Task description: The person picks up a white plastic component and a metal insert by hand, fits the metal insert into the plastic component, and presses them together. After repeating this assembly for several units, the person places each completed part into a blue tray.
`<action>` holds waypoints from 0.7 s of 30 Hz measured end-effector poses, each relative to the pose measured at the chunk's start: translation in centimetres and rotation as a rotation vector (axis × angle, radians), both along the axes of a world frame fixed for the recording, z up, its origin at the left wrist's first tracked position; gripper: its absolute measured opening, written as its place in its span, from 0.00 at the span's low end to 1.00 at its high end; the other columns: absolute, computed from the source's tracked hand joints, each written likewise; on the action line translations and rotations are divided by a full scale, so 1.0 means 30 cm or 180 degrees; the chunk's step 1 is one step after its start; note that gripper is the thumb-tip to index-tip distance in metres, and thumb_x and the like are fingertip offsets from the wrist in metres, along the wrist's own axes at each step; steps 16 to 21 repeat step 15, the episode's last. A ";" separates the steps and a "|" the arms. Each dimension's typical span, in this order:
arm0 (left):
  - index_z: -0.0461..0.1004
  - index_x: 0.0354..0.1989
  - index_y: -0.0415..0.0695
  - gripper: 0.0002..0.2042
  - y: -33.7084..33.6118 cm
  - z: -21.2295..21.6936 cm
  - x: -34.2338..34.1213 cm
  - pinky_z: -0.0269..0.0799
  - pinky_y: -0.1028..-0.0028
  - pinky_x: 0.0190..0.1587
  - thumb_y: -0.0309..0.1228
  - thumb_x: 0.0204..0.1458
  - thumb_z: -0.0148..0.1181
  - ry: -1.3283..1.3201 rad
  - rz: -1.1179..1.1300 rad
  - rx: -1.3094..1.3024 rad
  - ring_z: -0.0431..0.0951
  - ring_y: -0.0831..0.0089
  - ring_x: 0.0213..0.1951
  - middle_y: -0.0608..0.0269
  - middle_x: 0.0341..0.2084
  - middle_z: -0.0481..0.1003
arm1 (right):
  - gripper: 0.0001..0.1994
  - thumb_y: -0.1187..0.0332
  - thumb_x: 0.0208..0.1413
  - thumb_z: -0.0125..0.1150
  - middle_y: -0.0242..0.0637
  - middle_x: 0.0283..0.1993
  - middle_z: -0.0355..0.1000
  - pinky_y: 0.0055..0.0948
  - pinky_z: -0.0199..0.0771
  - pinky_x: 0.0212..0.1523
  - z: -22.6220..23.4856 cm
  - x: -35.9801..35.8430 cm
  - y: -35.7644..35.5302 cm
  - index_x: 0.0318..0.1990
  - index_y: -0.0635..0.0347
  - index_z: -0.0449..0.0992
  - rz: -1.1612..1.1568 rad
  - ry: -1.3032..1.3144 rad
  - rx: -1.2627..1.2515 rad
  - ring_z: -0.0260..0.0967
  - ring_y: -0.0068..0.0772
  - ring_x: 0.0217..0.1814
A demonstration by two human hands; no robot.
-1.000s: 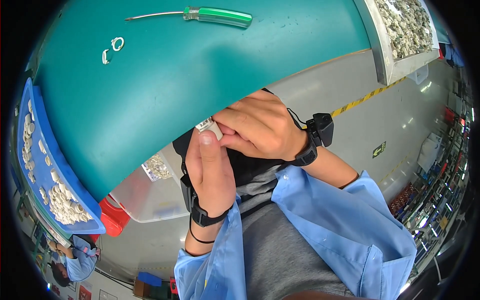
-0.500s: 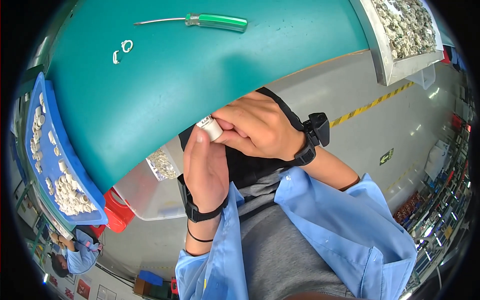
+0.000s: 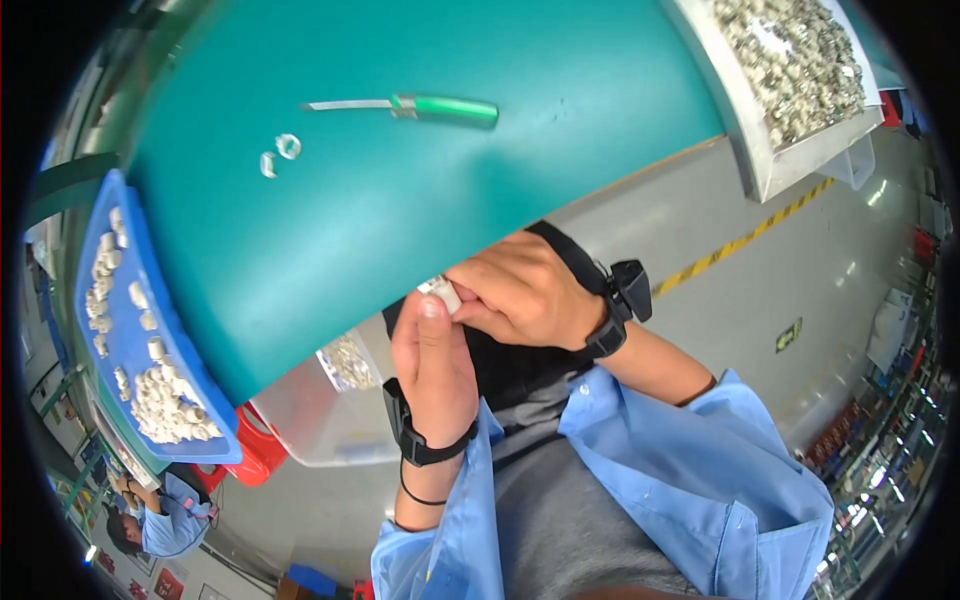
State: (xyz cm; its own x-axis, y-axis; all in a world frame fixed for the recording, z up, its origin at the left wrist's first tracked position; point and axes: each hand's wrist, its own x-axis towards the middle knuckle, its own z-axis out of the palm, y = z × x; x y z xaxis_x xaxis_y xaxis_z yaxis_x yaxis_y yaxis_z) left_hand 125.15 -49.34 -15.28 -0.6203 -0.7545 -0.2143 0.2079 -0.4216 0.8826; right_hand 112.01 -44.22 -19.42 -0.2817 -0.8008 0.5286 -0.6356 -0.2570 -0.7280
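Note:
A small white plastic cylindrical part (image 3: 444,294) is held between both my hands, just off the near edge of the green table. My left hand (image 3: 433,355) grips it from below, thumb pressed along its side. My right hand (image 3: 530,292) pinches its other side with thumb and bent fingers; some fingertips are hidden. Beyond them on the table lies a screwdriver (image 3: 445,109) with a green handle, its blade pointing left. Two small white rings (image 3: 288,146) rest left of it, one of them seen on edge.
At the left, a blue tray (image 3: 205,350) holds many white plastic parts. A metal tray (image 3: 745,150) full of small pieces stands at the far right. Below the table edge are a clear bin (image 3: 315,430) and a red stool (image 3: 262,450). Another person (image 3: 175,515) works at lower left.
The whole view has shifted, so the table, trays and hands appear lower and mostly further right. Both hands still hold the white part, which looks slightly turned.

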 end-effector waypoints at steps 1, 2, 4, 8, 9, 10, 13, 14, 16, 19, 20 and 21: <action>0.72 0.46 0.34 0.15 -0.006 -0.005 0.005 0.65 0.72 0.55 0.36 0.70 0.46 -0.0077 -0.0030 0.0108 0.72 0.74 0.48 0.60 0.43 0.74 | 0.17 0.65 0.53 0.69 0.35 0.29 0.75 0.37 0.73 0.37 -0.002 0.001 -0.001 0.47 0.65 0.78 -0.0046 0.0033 0.0021 0.75 0.38 0.32; 0.72 0.46 0.34 0.15 -0.014 -0.006 0.011 0.66 0.72 0.54 0.36 0.69 0.46 -0.0154 -0.0062 0.0205 0.72 0.74 0.48 0.60 0.44 0.74 | 0.18 0.65 0.53 0.69 0.34 0.27 0.74 0.37 0.72 0.36 0.006 -0.003 -0.003 0.49 0.65 0.78 -0.0096 0.0066 0.0029 0.74 0.38 0.30; 0.73 0.45 0.35 0.14 -0.033 0.015 0.045 0.66 0.72 0.54 0.35 0.69 0.46 -0.0173 -0.0082 0.0152 0.73 0.74 0.47 0.60 0.44 0.74 | 0.18 0.65 0.53 0.69 0.34 0.28 0.75 0.37 0.72 0.36 0.043 -0.011 0.020 0.48 0.65 0.78 0.0129 0.0077 0.0092 0.74 0.38 0.30; 0.76 0.42 0.34 0.09 -0.093 0.185 0.090 0.68 0.73 0.52 0.28 0.62 0.53 -0.0832 -0.0665 -0.1122 0.73 0.72 0.46 0.59 0.43 0.74 | 0.17 0.64 0.53 0.70 0.35 0.32 0.78 0.37 0.71 0.39 0.184 -0.085 0.129 0.47 0.64 0.78 0.0590 0.0045 0.0114 0.74 0.37 0.30; 0.76 0.42 0.33 0.08 -0.119 0.257 0.080 0.68 0.73 0.51 0.26 0.61 0.55 -0.0899 -0.0627 -0.1564 0.74 0.72 0.46 0.58 0.43 0.74 | 0.17 0.64 0.53 0.70 0.35 0.32 0.78 0.37 0.71 0.39 0.218 -0.124 0.157 0.47 0.64 0.78 0.0589 0.0075 0.0027 0.74 0.37 0.30; 0.76 0.41 0.33 0.07 -0.144 0.321 0.077 0.68 0.73 0.50 0.24 0.59 0.56 -0.0980 -0.0563 -0.2002 0.74 0.72 0.46 0.58 0.42 0.74 | 0.18 0.63 0.53 0.70 0.36 0.34 0.79 0.37 0.71 0.40 0.249 -0.165 0.185 0.48 0.64 0.78 0.0482 0.0098 -0.0023 0.75 0.37 0.32; 0.76 0.44 0.31 0.09 -0.336 0.439 -0.016 0.68 0.73 0.52 0.22 0.57 0.59 -0.1388 -0.0559 -0.2521 0.74 0.70 0.47 0.58 0.42 0.74 | 0.19 0.62 0.52 0.71 0.38 0.39 0.81 0.40 0.71 0.43 0.321 -0.312 0.264 0.49 0.62 0.79 0.0152 0.0282 0.0030 0.77 0.37 0.36; 0.76 0.44 0.31 0.09 -0.408 0.452 -0.061 0.68 0.73 0.53 0.24 0.58 0.59 -0.1408 -0.0507 -0.2555 0.74 0.69 0.47 0.58 0.42 0.74 | 0.20 0.62 0.52 0.71 0.39 0.40 0.81 0.42 0.71 0.44 0.343 -0.372 0.283 0.51 0.62 0.79 -0.0068 0.0430 0.0159 0.78 0.37 0.39; 0.76 0.47 0.33 0.11 -0.489 0.458 -0.111 0.67 0.74 0.54 0.25 0.59 0.61 -0.1300 -0.0468 -0.2541 0.74 0.68 0.49 0.54 0.47 0.75 | 0.21 0.62 0.52 0.71 0.39 0.42 0.81 0.44 0.71 0.45 0.365 -0.439 0.294 0.52 0.61 0.79 -0.0295 0.0572 0.0272 0.79 0.37 0.41; 0.76 0.47 0.33 0.11 -0.489 0.458 -0.111 0.67 0.74 0.54 0.25 0.59 0.61 -0.1300 -0.0468 -0.2541 0.74 0.68 0.49 0.54 0.47 0.75 | 0.21 0.62 0.52 0.71 0.39 0.42 0.81 0.44 0.71 0.45 0.365 -0.439 0.294 0.52 0.61 0.79 -0.0295 0.0572 0.0272 0.79 0.37 0.41; 0.76 0.47 0.33 0.11 -0.489 0.458 -0.111 0.67 0.74 0.54 0.25 0.59 0.61 -0.1300 -0.0468 -0.2541 0.74 0.68 0.49 0.54 0.47 0.75 | 0.21 0.62 0.52 0.71 0.39 0.42 0.81 0.44 0.71 0.45 0.365 -0.439 0.294 0.52 0.61 0.79 -0.0295 0.0572 0.0272 0.79 0.37 0.41; 0.76 0.47 0.33 0.11 -0.489 0.458 -0.111 0.67 0.74 0.54 0.25 0.59 0.61 -0.1300 -0.0468 -0.2541 0.74 0.68 0.49 0.54 0.47 0.75 | 0.21 0.62 0.52 0.71 0.39 0.42 0.81 0.44 0.71 0.45 0.365 -0.439 0.294 0.52 0.61 0.79 -0.0295 0.0572 0.0272 0.79 0.37 0.41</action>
